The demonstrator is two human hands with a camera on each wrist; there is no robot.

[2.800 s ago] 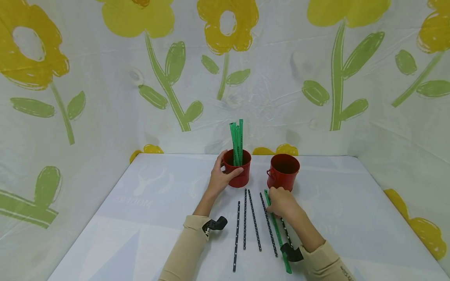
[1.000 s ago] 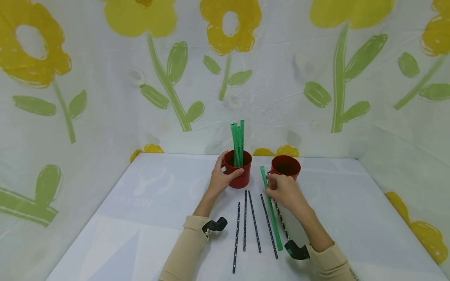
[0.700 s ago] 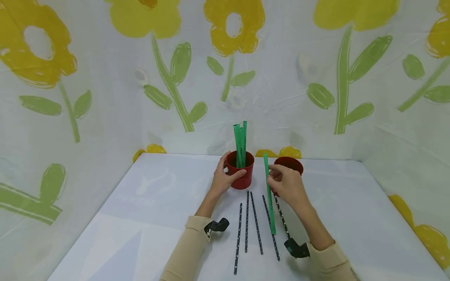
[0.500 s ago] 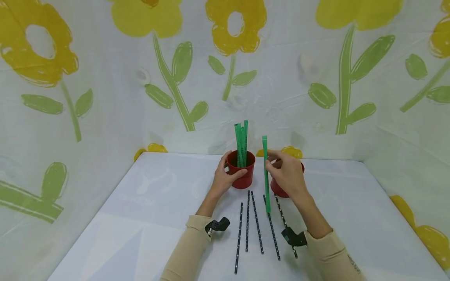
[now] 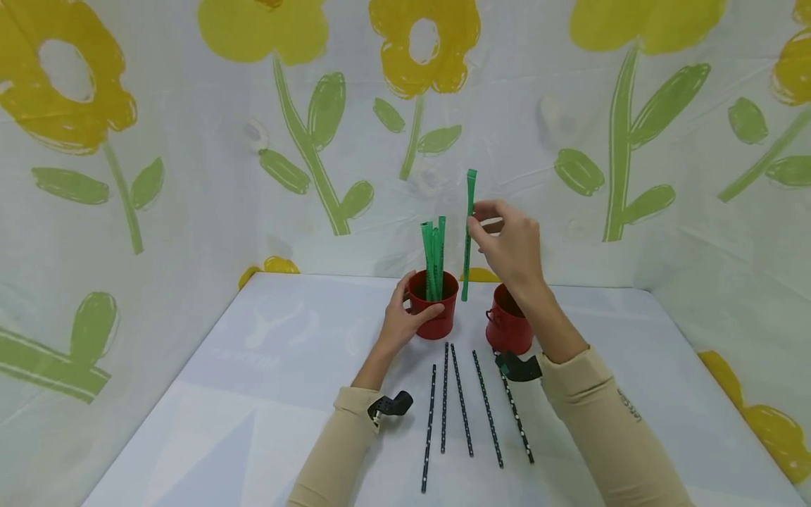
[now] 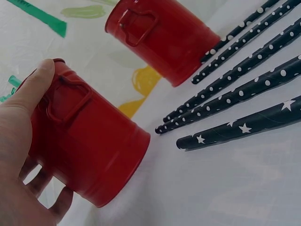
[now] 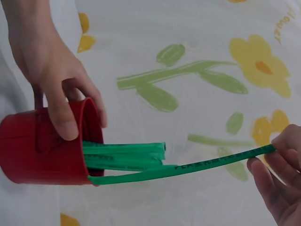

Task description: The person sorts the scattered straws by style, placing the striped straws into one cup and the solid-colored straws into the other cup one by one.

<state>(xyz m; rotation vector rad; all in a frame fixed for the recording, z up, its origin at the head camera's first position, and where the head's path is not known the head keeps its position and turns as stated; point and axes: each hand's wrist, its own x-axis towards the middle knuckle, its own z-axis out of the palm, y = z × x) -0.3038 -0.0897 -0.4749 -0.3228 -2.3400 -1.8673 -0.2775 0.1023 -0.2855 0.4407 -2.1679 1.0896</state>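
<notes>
My left hand (image 5: 400, 320) grips a small red metal bucket (image 6: 94, 146) by its side, thumb on the front near the rim. Several green wrapped straws (image 7: 124, 155) stand in that bucket, their tops above the rim. In the head view my right hand (image 5: 512, 243) pinches another green wrapped straw (image 5: 467, 260) around its upper half and holds it upright in the air. Its lower end hangs just right of the bucket's rim; whether it touches is unclear. Printed letters show along this straw in the right wrist view.
A second red bucket (image 5: 509, 327) stands to the right, partly behind my right forearm. Several dark straws (image 5: 486, 408) with white dots or stars lie side by side on the white table (image 5: 266, 422). A flower-printed sheet (image 5: 494, 105) surrounds the table's back and sides.
My right hand has picked the green wrapped straw off the table, raised it upright and moved it up toward the left bucket. My left hand has stayed on its bucket.
</notes>
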